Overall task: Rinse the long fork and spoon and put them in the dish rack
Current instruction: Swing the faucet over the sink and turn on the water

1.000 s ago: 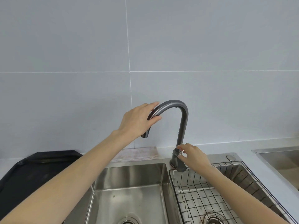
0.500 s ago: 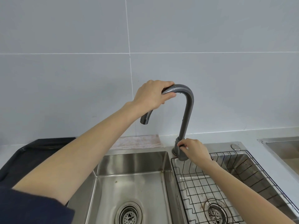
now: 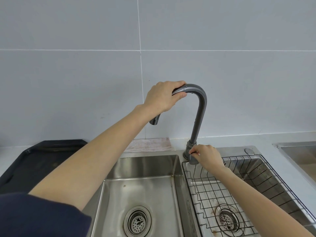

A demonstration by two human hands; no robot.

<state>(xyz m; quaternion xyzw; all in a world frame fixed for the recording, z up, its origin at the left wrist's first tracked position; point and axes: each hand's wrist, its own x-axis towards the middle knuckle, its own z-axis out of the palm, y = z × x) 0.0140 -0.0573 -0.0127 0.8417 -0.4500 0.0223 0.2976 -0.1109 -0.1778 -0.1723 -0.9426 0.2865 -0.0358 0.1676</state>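
A dark grey gooseneck faucet (image 3: 198, 120) stands between two steel basins. My left hand (image 3: 163, 96) grips the top of its curved spout, whose outlet (image 3: 154, 121) hangs over the left basin (image 3: 142, 183). My right hand (image 3: 207, 155) holds the faucet's lever handle (image 3: 193, 159) at the base. No water runs. A black wire dish rack (image 3: 239, 190) sits inside the right basin. No fork or spoon is in view.
A black tray (image 3: 39, 161) lies on the counter at the left. A folded pinkish cloth (image 3: 150, 144) rests behind the left basin by the tiled wall. Another steel basin (image 3: 299, 151) shows at the far right edge.
The camera tilted down, showing both drains. My left hand closed more fully over the spout's bend and swung the outlet leftward. My right hand stayed on the lever.
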